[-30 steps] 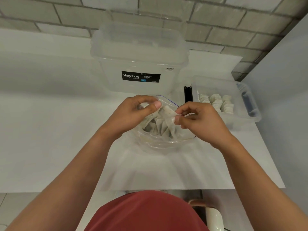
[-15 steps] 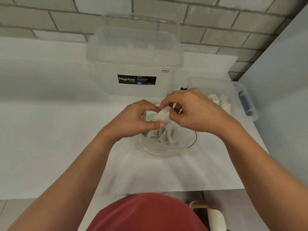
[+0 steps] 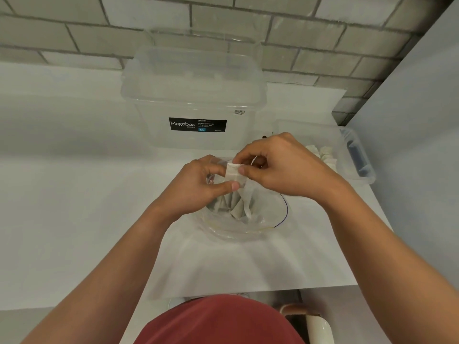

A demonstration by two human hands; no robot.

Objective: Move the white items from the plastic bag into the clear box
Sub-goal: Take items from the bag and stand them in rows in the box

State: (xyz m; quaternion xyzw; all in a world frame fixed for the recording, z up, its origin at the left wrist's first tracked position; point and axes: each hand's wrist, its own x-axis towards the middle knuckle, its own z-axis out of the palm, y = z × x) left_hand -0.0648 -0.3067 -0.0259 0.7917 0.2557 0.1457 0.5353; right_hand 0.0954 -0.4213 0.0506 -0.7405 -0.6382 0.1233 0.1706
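An open clear plastic bag (image 3: 260,219) with a blue zip line lies on the white table, holding several white folded items (image 3: 234,204). Above its mouth both hands pinch one white item (image 3: 233,173). My left hand (image 3: 198,187) holds its left and lower edge between thumb and fingers. My right hand (image 3: 280,167) pinches its upper right edge. A small clear box (image 3: 357,155) at the right holds several rolled white items (image 3: 320,153).
A large clear Megabox storage bin (image 3: 193,100) with its lid on stands behind the bag against the grey brick wall. A grey partition (image 3: 422,120) rises at the right. The table's front edge (image 3: 248,289) runs just before my red shirt.
My right hand moved up and left over the bag to meet my left hand. Together they now hold the white item folded smaller above the bag's mouth.
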